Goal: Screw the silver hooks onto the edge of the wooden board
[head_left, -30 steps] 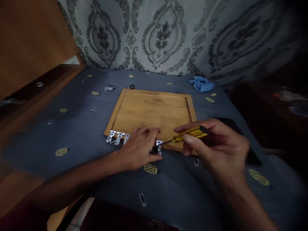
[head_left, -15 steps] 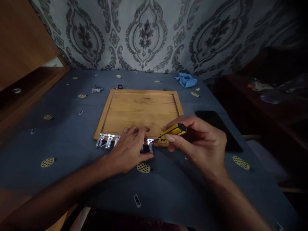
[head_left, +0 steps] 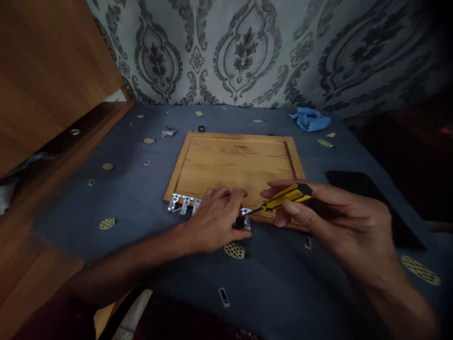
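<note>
A wooden board (head_left: 237, 163) with a raised frame lies flat on the cloth. Several silver metal hooks (head_left: 185, 204) line its near edge. My left hand (head_left: 217, 215) rests over that edge, fingers on top and thumb below, closed around a metal hook (head_left: 247, 218) at the right end of the row. In my right hand (head_left: 339, 222) is a yellow and black screwdriver (head_left: 288, 196), held between thumb and fingers. Its tip points left and meets the hook's mounting plate. My left hand hides the hooks in the middle of the row.
Beyond the board's far left corner lie a loose metal hook (head_left: 169, 131) and a small black square piece (head_left: 201, 128). A crumpled blue cloth (head_left: 309, 119) is at the back right. A dark flat slab (head_left: 375, 205) lies behind my right hand. A wooden cabinet (head_left: 53, 80) borders the left side.
The view has swung left, so the whole scene sits further right. My left hand keeps its hold at the edge, and the screwdriver tip stays at the same hook.
</note>
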Tool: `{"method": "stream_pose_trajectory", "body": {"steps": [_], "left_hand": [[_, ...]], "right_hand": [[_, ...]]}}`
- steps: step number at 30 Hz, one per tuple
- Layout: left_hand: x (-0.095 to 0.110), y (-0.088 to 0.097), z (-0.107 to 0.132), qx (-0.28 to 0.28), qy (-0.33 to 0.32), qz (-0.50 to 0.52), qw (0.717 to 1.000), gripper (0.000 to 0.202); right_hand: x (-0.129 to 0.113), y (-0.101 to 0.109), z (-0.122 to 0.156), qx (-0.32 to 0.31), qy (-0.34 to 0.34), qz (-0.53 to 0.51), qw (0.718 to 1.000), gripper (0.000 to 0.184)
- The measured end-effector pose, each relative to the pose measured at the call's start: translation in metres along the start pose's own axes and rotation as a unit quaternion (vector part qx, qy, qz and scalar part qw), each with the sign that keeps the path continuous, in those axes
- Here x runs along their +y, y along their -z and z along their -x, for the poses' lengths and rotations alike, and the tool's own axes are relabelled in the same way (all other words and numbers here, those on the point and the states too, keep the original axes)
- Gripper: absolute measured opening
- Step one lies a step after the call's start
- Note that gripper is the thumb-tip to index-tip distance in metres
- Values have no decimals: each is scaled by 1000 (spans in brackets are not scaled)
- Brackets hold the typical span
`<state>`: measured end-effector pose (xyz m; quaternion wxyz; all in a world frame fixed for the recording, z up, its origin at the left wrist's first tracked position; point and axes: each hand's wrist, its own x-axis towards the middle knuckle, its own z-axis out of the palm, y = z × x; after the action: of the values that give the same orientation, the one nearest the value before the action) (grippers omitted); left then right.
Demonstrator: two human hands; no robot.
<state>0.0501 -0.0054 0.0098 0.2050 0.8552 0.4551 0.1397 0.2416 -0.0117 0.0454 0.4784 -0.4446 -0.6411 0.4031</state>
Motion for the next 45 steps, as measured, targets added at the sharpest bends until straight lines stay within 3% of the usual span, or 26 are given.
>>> {"method": "stream_pose_trajectory", "body": {"steps": [4, 11, 18, 21, 34, 38, 43, 45], "left_hand": [[0, 0, 0, 2, -6, 6, 1000, 62], [-3, -5, 2, 21, -16, 4, 1000, 49], [-4, -8, 2, 37, -13, -6, 999, 52], [-6, -10, 2, 45, -23, -15, 999, 50], [-4, -9, 2, 65, 6, -38, 997, 53], [-5, -10, 2, 72, 7, -34, 997, 54], [-3, -7, 2, 44, 25, 5, 999, 53], [-2, -6, 3, 44, 30, 9, 999, 54]], "right_hand": [[-1, -4, -5, -1, 23, 2, 1000, 21], [-1, -12, -12, -12, 25, 4, 1000, 35], [-7, -1, -11, -101, 57, 16, 993, 25], [-4, 1, -11, -106, 81, -1, 991, 20], [23, -20, 2, 121, 137, -23, 983, 24], [15, -17, 7, 144, 158, -27, 977, 24], [-2, -5, 7, 277, 141, -4, 950, 32], [-2, -4, 5, 265, 129, -5, 956, 33]]}}
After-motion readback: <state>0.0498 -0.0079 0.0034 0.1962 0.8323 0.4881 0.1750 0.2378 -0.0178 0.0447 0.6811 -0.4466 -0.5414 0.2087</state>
